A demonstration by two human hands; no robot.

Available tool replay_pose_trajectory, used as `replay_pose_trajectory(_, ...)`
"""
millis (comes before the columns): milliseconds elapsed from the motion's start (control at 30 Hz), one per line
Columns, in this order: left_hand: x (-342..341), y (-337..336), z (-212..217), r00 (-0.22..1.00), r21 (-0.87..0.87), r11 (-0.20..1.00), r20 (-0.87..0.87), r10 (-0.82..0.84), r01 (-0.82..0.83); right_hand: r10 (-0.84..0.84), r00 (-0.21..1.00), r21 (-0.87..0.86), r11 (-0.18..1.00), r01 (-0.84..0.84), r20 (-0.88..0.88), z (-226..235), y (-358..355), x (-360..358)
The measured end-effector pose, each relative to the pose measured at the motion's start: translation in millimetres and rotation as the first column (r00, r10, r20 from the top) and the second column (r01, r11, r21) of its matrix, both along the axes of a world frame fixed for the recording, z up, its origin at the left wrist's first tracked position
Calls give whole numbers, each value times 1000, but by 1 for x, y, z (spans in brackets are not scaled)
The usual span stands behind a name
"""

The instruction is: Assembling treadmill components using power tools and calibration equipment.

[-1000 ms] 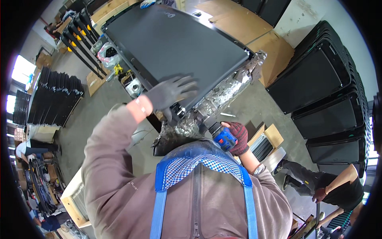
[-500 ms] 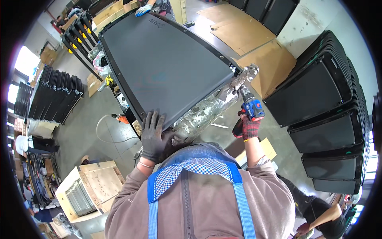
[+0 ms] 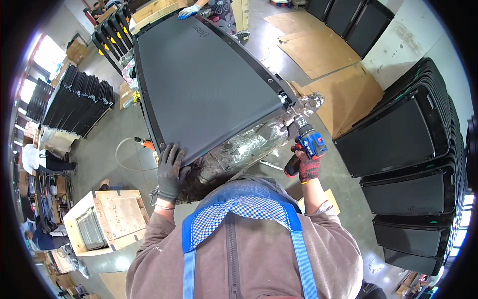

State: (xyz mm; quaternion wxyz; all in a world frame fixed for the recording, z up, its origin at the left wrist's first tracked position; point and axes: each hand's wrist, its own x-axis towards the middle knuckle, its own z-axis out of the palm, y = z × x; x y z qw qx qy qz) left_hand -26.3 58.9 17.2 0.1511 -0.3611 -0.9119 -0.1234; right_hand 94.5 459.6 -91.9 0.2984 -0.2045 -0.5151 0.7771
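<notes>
Gloved hands steady a big dark panel and aim a cordless drill at its near corner.

The left hand (image 3: 172, 172), in a dark grey glove, lies flat with fingers spread on the near edge of the large dark grey rectangular panel (image 3: 209, 84), pressing on it rather than closing round it. The panel rests on a long bundle wrapped in crinkled silver foil (image 3: 244, 149), which shows just beneath its near edge. The right hand (image 3: 307, 167), in a red-and-black glove, is wrapped tight round the grip of a blue and black cordless drill (image 3: 307, 142), whose nose points at the panel's near right corner. At the far end, another person's hand in a blue glove (image 3: 189, 11) touches the panel. Stacked black moulded shells (image 3: 408, 149) stand to the right, near flattened brown cardboard sheets (image 3: 323, 45).
</notes>
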Motion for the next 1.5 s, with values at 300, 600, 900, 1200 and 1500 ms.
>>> replay_pose_trajectory(300, 5, 5, 4, 999, 23, 999, 11, 38, -38, 48, 993, 508, 856, -95, 106, -12, 22, 13)
replay_pose_trajectory(600, 1, 2, -3, 998, 27, 997, 6, 65, -65, 241, 965, -76, 969, -234, 99, -6, 23, 4)
replay_pose_trajectory(900, 0, 3, -2, 997, 21, 997, -5, 72, -72, -62, 959, 882, 414, -227, 276, -32, 58, 14)
replay_pose_trajectory(1200, 3, 5, 2, 995, 44, 994, -24, 102, -100, -180, 874, 875, 280, -394, 451, -19, 62, 15)
replay_pose_trajectory(1500, 2, -6, 3, 996, 119, 989, 41, 79, -83, 226, 830, 675, 493, -549, 509, -23, -25, 51)
